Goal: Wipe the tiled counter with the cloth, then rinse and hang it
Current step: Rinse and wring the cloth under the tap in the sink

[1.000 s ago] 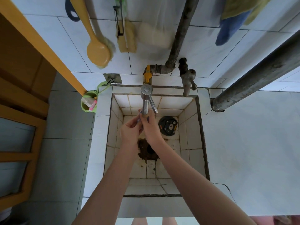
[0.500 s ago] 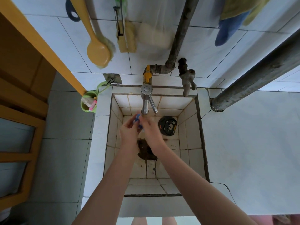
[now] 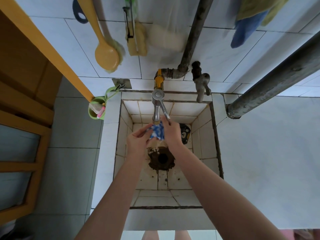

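Sink basin point(image 3: 204, 135) of white tiles lies below me. My left hand point(image 3: 136, 142) and right hand point(image 3: 171, 131) hold the blue and white cloth point(image 3: 157, 131) between them under the faucet point(image 3: 156, 108), fingers curled closed on it. My hands hide most of the cloth.

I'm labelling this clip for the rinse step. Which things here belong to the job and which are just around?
In use: cloth, held by left hand and right hand; tap; sink.

Just around: yellow brush, green cup, old tap, hanging towels.
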